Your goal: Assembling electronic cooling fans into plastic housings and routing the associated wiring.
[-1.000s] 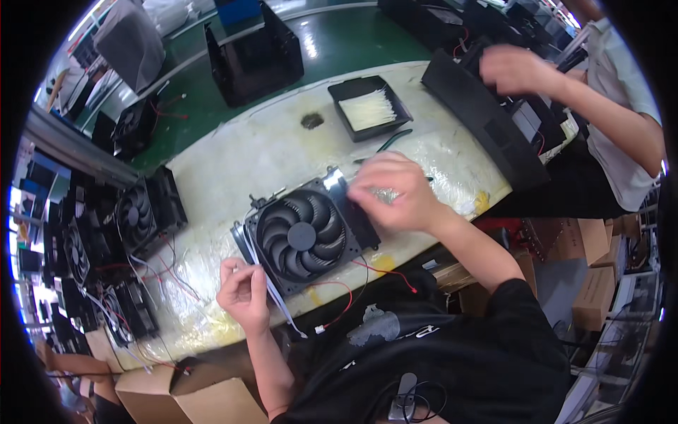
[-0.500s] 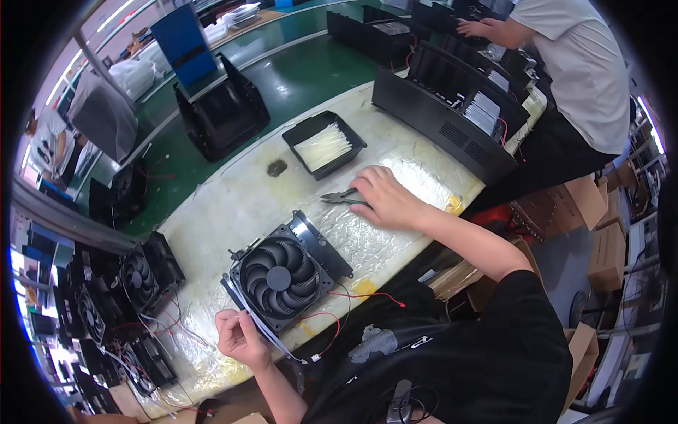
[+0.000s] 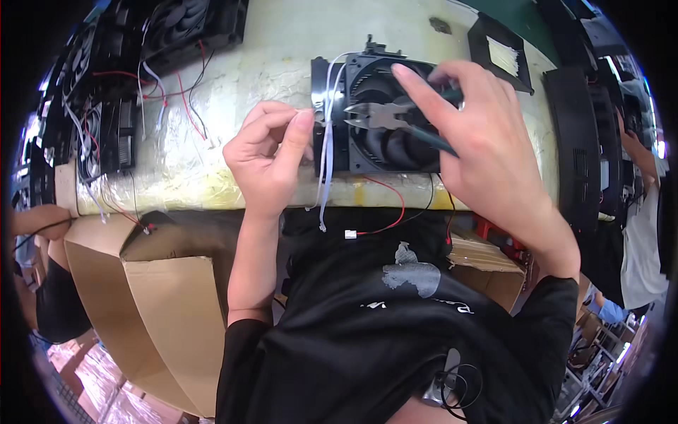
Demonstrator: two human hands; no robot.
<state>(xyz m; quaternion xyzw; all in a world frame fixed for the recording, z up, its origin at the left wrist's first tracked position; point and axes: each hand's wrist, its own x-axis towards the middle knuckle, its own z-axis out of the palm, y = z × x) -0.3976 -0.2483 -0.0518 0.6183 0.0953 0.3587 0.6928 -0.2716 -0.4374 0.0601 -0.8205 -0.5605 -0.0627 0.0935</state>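
Here, a worker's right hand [image 3: 487,138] grasps diagonal cutting pliers [image 3: 387,116], jaws parted, above a black cooling fan [image 3: 401,151] on the film-covered workbench [image 3: 282,60], while the left hand [image 3: 267,159] curls beside white cables [image 3: 327,152], its pinch too obscured to tell.

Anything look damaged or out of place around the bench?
Yes: a dark mark near the black tray stands out against the pale bench top; burn or stain, I can't tell. Also, a white plug on a red lead extends past the front edge, unconnected.
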